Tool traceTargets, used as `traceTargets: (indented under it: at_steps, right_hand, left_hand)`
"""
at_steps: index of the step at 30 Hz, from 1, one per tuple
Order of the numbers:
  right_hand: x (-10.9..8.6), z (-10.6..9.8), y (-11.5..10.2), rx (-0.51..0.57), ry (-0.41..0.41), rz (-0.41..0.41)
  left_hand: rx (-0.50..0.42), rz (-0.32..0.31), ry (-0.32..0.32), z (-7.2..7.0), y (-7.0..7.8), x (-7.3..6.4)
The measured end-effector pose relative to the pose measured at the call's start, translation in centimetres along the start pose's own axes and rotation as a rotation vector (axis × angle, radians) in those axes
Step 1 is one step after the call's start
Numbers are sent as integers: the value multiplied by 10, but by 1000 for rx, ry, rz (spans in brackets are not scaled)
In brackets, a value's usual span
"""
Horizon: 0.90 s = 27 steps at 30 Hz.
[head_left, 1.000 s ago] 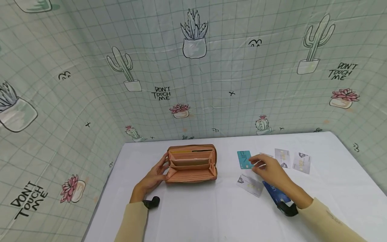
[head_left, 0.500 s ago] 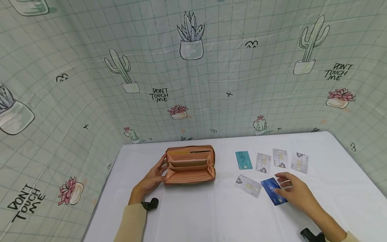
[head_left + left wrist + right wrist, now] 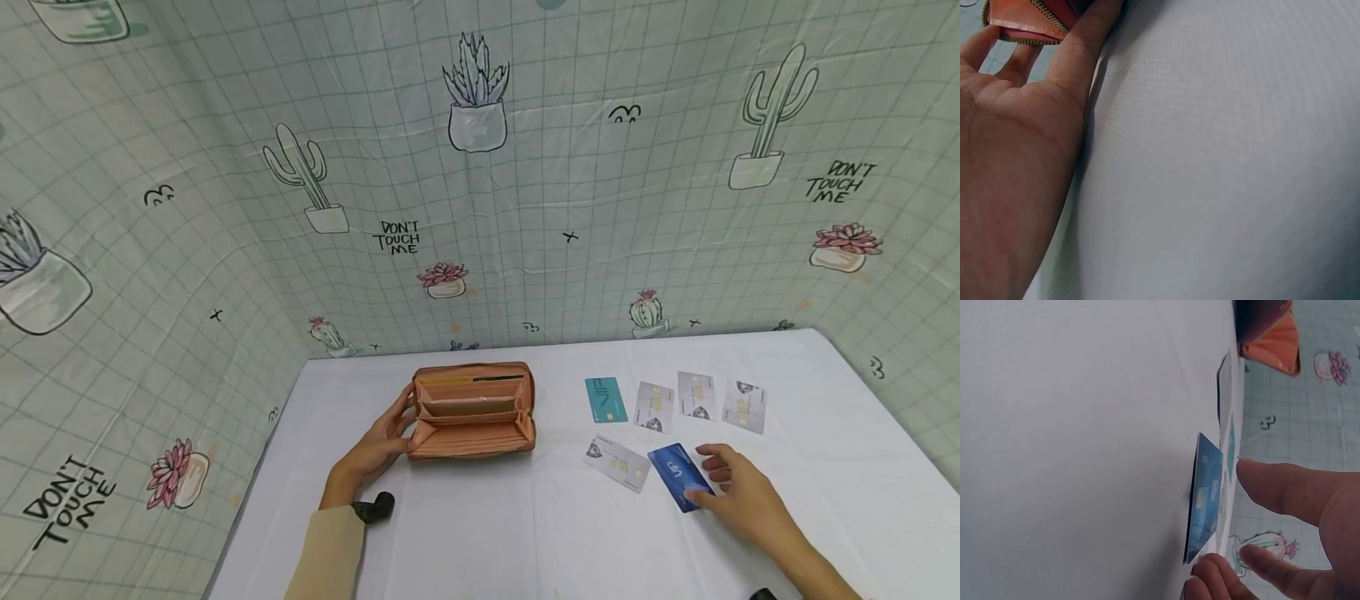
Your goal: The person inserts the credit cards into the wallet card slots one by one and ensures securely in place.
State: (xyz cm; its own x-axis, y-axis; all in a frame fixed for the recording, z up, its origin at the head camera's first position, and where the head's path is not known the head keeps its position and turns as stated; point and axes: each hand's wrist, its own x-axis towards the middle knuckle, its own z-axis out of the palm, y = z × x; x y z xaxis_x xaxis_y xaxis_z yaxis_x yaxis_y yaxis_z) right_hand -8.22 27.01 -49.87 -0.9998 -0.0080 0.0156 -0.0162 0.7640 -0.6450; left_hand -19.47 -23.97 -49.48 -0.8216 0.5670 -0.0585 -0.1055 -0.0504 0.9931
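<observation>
An orange-brown zip wallet (image 3: 474,436) lies unzipped and spread on the white table, its inner compartments showing. My left hand (image 3: 378,443) holds its left side, the thumb at the near corner; the left wrist view shows fingers at the zip edge (image 3: 1054,19). A blue VIP card (image 3: 681,477) lies at a slant right of the wallet. My right hand (image 3: 742,500) hovers at the card's right end, thumb over its near corner. In the right wrist view the thumb (image 3: 1291,487) stands apart from the blue card, with loosely bent fingers (image 3: 1219,578) by its edge.
Beyond the blue card lie a teal VIP card (image 3: 606,400) and a row of silver-grey cards (image 3: 654,407). Another silver-grey card (image 3: 617,462) lies left of the blue one. A patterned curtain (image 3: 525,200) rises behind the table's far edge.
My right hand has left the teal card and come nearer and rightward to the blue card, uncovering a silver-grey card. My left hand and the wallet stay in place.
</observation>
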Motion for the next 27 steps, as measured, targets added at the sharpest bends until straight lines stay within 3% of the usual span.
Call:
traceTargets:
  at_steps: [18, 27]
  right_hand:
    - [0, 14, -3, -141, 45, -24]
    - [0, 13, -5, -140, 42, -39]
  left_hand:
    - [26, -17, 15, 3, 1, -2]
    - [15, -4, 10, 2, 1, -2]
